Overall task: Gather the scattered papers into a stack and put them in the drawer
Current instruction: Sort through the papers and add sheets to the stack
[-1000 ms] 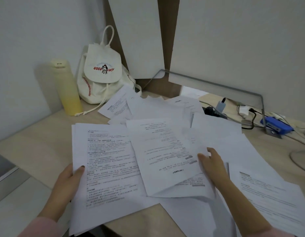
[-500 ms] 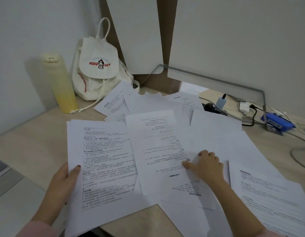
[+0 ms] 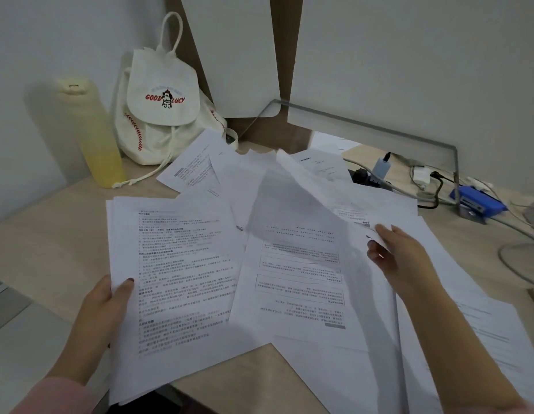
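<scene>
At the desk's (image 3: pixel 50 240) front edge the left hand (image 3: pixel 101 306) gripped a stack of papers (image 3: pixel 182 279) by its left side, thumb on top, its lower end overhanging the edge; the sheets were white with dense black print; just beside it the right hand (image 3: pixel 400 258) pinched one lifted sheet (image 3: pixel 289 198), bowed upward, above loose papers (image 3: pixel 298 294) overlapping askew across the desk's middle; at the back left corner stood a yellow bottle (image 3: pixel 95 138) and a white bag (image 3: pixel 161 115); toward the right edge lay a blue stapler (image 3: pixel 478 201).

White printed papers (image 3: pixel 295 264) lie scattered, overlapping, one sheet (image 3: pixel 313 189) lifted.
</scene>
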Available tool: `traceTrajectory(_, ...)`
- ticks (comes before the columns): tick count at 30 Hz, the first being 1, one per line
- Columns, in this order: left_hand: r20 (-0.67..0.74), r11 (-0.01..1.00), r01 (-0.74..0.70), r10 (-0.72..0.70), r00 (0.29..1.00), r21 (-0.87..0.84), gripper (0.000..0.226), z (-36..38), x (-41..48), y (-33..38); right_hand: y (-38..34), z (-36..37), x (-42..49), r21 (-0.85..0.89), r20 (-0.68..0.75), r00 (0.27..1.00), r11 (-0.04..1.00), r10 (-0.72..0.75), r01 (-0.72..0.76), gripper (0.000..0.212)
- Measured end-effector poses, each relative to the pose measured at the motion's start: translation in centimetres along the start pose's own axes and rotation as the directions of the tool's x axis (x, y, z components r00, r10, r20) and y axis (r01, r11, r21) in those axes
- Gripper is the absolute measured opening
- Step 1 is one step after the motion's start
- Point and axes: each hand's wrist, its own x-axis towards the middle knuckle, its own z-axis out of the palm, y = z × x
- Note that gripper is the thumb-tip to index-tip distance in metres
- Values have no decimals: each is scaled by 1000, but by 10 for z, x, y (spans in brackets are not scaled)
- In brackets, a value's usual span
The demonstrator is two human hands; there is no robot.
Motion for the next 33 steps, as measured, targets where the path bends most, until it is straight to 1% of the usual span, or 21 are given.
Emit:
traceTrajectory(2, -4, 1000, 0, 0, 1000, -11, 23, 1, -2, 2, -1, -5, 1, -20, -7, 1000, 1000, -5, 5, 21)
traceTrajectory(3, -4, 1000, 2, -2, 1000, -19, 25, 1, -2, 2, 2, -8, 2, -95, -20, 1000, 996, -2, 0, 18)
traceTrajectory(4, -3, 1000, 4, -4, 1000, -26, 27, 0, -2, 2, 7, -11, 4, -212, -35, 999, 977, 4, -11, 13)
traceTrajectory(5, -2, 1000, 5, -5, 1000, -29, 30, 0, -2, 1, 13, -14, 5, -330, -56, 998, 944, 10, -28, 11)
traceTrajectory(7, 4, 999, 5, -5, 1000, -33, 31, 0, -2, 0, 28, -20, 3, -525, -87, 996, 849, 24, -66, 29)
traceTrajectory(8, 6, 999, 5, -4, 1000, -38, 31, 0, -2, -1, 37, -23, 0, -590, -88, 995, 803, 40, -84, 35)
traceTrajectory(9, 4, 999, 4, -4, 1000, -43, 31, 0, -2, -1, 44, -25, -3, -633, -94, 994, 768, 54, -102, 34)
traceTrajectory(10, 3, 999, 2, -2, 1000, -49, 31, 0, -2, -1, 49, -26, -6, -655, -98, 993, 746, 71, -118, 29)
traceTrajectory(14, 2, 998, -5, 5, 1000, -65, 25, 0, -1, -3, 55, -28, -18, -669, -48, 991, 733, 125, -125, 9)
traceTrajectory(16, 4, 998, -2, 2, 1000, -58, 26, 0, 0, -4, 52, -28, -24, -651, -9, 985, 747, 173, -137, 9)
traceTrajectory(18, 4, 999, -2, 3, 1000, -54, 29, 0, 0, -4, 54, -29, -26, -620, 3, 977, 767, 214, -166, 17)
traceTrajectory(20, 9, 998, -6, 7, 1000, -58, 28, 0, -1, -3, 59, -26, -26, -562, -27, 972, 801, 232, -207, 36)
traceTrajectory(22, 14, 998, -17, 18, 1000, -57, 24, 0, -2, -4, 62, -21, -28, -524, -90, 972, 820, 218, -232, 55)
traceTrajectory(23, 16, 998, -18, 19, 1000, -61, 24, -1, -1, -5, 65, -18, -27, -514, -96, 975, 828, 203, -223, 59)
traceTrajectory(24, 21, 998, -18, 20, 1000, -64, 25, -1, -2, -4, 68, -18, -25, -511, -86, 977, 833, 195, -211, 56)
traceTrajectory(27, 46, 997, -16, 19, 999, -75, 31, -2, 1, -5, 67, -17, -27, -504, -3, 986, 852, 165, -144, 31)
traceTrajectory(28, 56, 997, -12, 17, 998, -80, 32, -3, 2, -5, 63, -17, -28, -486, 25, 989, 867, 143, -113, 27)
traceTrajectory(29, 70, 996, -8, 14, 997, -86, 32, -4, 3, -5, 57, -17, -29, -452, 56, 991, 888, 120, -82, 25)
traceTrajectory(31, 106, 994, 2, 10, 994, -112, 32, -9, 4, -5, 44, -16, -30, -377, 164, 981, 926, 99, -31, 25)
traceTrajectory(32, 130, 993, 4, 11, 991, -118, 31, -12, 6, -5, 37, -14, -30, -371, 227, 968, 928, 104, -13, 25)
traceTrajectory(33, 155, 994, 8, 9, 988, -108, 29, -15, 7, -6, 31, -11, -29, -404, 276, 954, 915, 115, 6, 24)
